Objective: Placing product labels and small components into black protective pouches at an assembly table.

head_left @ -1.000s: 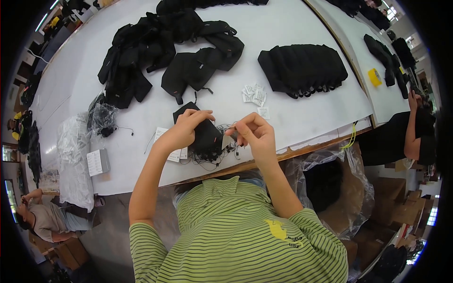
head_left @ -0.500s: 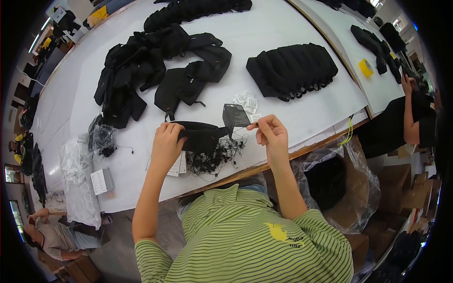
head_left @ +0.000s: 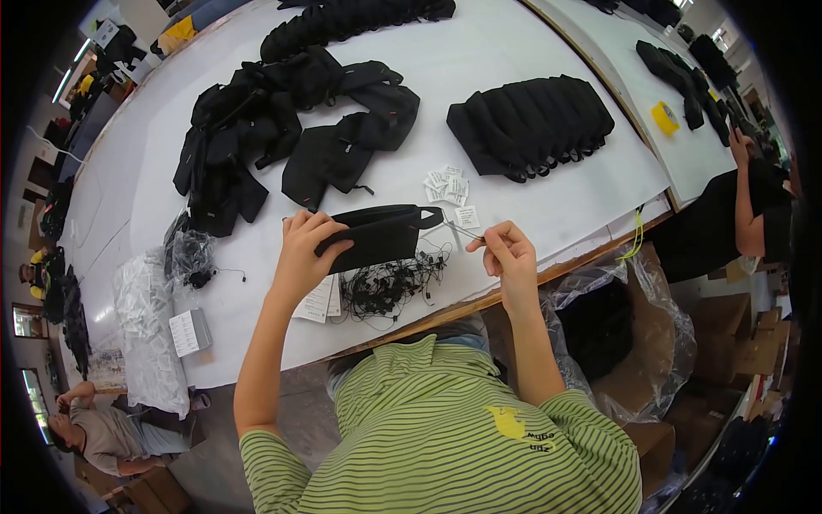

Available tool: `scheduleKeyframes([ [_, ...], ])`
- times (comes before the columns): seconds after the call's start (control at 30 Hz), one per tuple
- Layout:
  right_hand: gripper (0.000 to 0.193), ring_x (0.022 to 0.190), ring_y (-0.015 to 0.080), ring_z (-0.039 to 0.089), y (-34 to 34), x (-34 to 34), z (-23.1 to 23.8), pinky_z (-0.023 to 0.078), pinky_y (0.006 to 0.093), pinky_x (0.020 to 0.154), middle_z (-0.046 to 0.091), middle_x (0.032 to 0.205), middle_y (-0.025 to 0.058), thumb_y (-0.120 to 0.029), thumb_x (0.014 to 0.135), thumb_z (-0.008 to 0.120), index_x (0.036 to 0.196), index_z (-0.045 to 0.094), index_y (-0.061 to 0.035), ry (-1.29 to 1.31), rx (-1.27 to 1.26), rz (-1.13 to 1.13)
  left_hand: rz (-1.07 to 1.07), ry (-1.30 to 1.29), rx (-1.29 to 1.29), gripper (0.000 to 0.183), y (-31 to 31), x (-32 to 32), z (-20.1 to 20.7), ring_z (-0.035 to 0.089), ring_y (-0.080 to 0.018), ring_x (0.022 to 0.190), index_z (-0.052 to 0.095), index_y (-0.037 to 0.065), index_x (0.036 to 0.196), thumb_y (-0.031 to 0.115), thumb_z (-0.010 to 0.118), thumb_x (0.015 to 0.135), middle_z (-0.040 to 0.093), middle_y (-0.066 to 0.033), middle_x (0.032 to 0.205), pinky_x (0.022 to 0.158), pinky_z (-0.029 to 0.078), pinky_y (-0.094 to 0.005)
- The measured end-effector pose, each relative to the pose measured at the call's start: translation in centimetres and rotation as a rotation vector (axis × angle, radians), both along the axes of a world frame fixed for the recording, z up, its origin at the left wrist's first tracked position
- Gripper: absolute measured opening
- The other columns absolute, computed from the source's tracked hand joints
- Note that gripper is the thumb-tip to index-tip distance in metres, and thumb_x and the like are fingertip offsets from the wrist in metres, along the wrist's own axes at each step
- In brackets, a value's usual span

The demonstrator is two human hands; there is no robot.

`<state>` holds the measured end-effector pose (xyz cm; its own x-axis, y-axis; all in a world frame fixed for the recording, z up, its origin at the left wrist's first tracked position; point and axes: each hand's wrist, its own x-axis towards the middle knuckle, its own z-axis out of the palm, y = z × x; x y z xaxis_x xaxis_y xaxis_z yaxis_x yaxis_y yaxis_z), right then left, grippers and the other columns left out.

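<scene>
My left hand point(head_left: 306, 248) grips a flat black fabric pouch point(head_left: 377, 240) by its left end, thumb in front and fingers behind. The pouch is held above the table's near edge. A small fabric loop point(head_left: 431, 217) stands out at its right end. My right hand point(head_left: 509, 257) pinches a thin cord point(head_left: 462, 230) that stretches to that loop; whether the cord is threaded through cannot be made out. Below the pouch lies a tangle of thin black cords point(head_left: 385, 287). Printed white cards point(head_left: 318, 300) sit beside it, partly covered by my left hand.
Small white packets point(head_left: 449, 185) lie beyond my hands on the white table point(head_left: 411, 154). Farther off are a row of black pouches point(head_left: 531, 128) and a loose heap point(head_left: 231, 137). Plastic wrapping point(head_left: 145, 325) and a small box point(head_left: 190, 332) stand left. A plastic-lined carton point(head_left: 638, 343) is at right.
The pouch has tilted up, and its end loop now shows clearly. My right hand has moved slightly right and down, drawing the cord out. The dark printed block beside the pouch no longer shows.
</scene>
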<state>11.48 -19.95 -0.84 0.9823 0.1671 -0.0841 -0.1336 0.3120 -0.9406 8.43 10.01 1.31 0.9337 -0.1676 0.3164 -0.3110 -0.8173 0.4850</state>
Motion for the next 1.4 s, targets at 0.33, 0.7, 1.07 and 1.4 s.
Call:
scheduleKeyframes([
  [0.33,0.014,0.047,0.0034,0.042,-0.5,-0.6,0.7,0.029,0.016,0.043,0.059,0.063,0.0032,-0.016,0.092,0.06,0.082,0.055,-0.0069,-0.08,0.0,0.102,0.006,0.218,-0.222,0.026,-2.9,-2.2,1.7,0.05,-0.0307,0.086,0.057,0.001,0.102,0.017,0.066,0.084,0.059,-0.0133,0.091,0.079,0.041,-0.0367],
  [0.7,0.029,0.094,0.0138,0.053,-0.8,0.6,-0.5,0.039,0.0262,0.083,0.059,0.102,0.009,-0.027,0.088,0.065,0.102,0.058,-0.003,-0.225,0.051,0.207,0.083,0.319,-0.295,0.022,-3.0,-4.7,2.2,0.05,-0.0241,0.079,0.061,0.001,0.087,0.015,0.074,0.075,0.058,-0.0091,0.08,0.072,0.039,-0.0335],
  [1.07,0.088,0.13,0.0219,0.038,1.1,-1.5,-2.5,0.026,0.0361,0.11,0.046,0.136,0.0134,-0.025,0.07,0.082,0.141,0.035,-0.0008,-0.143,-0.074,0.707,0.046,0.336,-0.602,0.018,-3.1,-6.2,2.5,0.048,-0.0153,0.071,0.06,0.0,0.079,0.006,0.074,0.072,0.055,-0.0035,0.073,0.067,0.037,-0.027],
  [1.4,0.028,0.088,0.0173,0.064,2.5,-0.9,-1.4,0.05,0.0335,0.084,0.067,0.097,0.0129,-0.013,0.087,0.061,0.111,0.059,0.0003,0.126,0.198,0.677,0.193,0.334,-0.927,0.017,-1.1,-7.4,2.7,0.047,-0.0052,0.072,0.057,0.001,0.087,0.012,0.07,0.083,0.054,0.0029,0.077,0.065,0.037,-0.0197],
])
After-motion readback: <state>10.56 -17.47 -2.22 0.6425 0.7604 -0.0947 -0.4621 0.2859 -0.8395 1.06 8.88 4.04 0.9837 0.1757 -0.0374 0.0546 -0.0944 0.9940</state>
